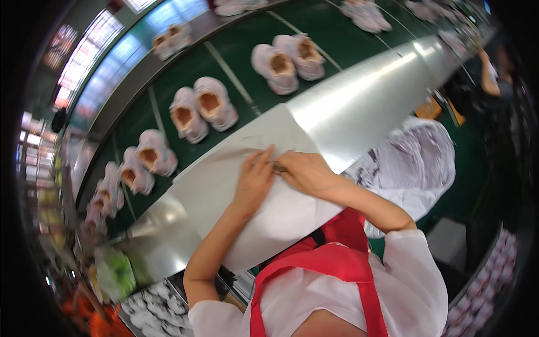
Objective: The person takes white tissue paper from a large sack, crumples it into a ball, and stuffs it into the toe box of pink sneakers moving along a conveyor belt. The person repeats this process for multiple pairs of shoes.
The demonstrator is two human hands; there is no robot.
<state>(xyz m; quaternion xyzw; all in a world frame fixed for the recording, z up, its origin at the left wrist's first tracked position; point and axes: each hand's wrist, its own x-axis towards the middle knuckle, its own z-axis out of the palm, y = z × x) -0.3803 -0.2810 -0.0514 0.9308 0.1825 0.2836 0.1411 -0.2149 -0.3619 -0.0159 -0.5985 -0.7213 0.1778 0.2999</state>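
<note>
A large white paper sheet (219, 180) lies over the metal ledge in front of me, its far edge slightly creased. My left hand (255, 177) rests on it with the fingers stretched forward. Close beside it, my right hand (306, 171) is closed, the fingertips pinched together over the paper. A small dark bit shows at those fingertips, too little to name. The two hands almost meet at the middle of the sheet.
Beyond the ledge (365, 90), pairs of pale pink shoes (203, 109) stand on a green conveyor (236, 62) with light cross lines. On my right is a clear plastic bag (415, 168) of black-and-white items. A bright green bundle (118, 272) sits at the ledge's left end. Another person's arm (488, 73) shows far right.
</note>
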